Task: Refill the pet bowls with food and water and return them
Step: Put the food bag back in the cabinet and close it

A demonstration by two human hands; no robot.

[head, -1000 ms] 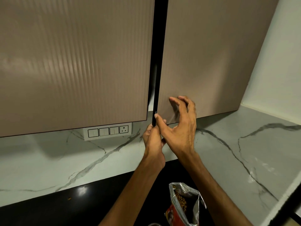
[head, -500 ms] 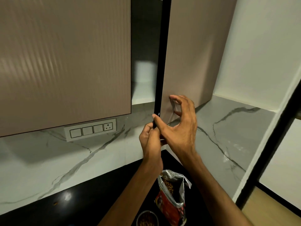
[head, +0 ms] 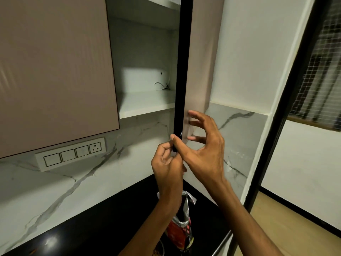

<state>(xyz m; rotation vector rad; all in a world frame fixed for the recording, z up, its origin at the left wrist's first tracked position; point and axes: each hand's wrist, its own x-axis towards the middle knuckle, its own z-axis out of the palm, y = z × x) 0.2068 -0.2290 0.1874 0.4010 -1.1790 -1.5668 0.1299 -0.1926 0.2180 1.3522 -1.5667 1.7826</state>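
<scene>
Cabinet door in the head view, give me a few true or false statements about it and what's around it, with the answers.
1. The cabinet door stands open. True.
2. Both hands are at the door's lower edge. True: the left hand and right hand meet there.
3. The visible shelf is stacked with bowls. False: it shows only a small loose wire.
4. The pet food bag sits on the shelf. False: it stands on the black counter below the hands.
5. A switch panel is mounted under the closed left cabinet. True.
</scene>
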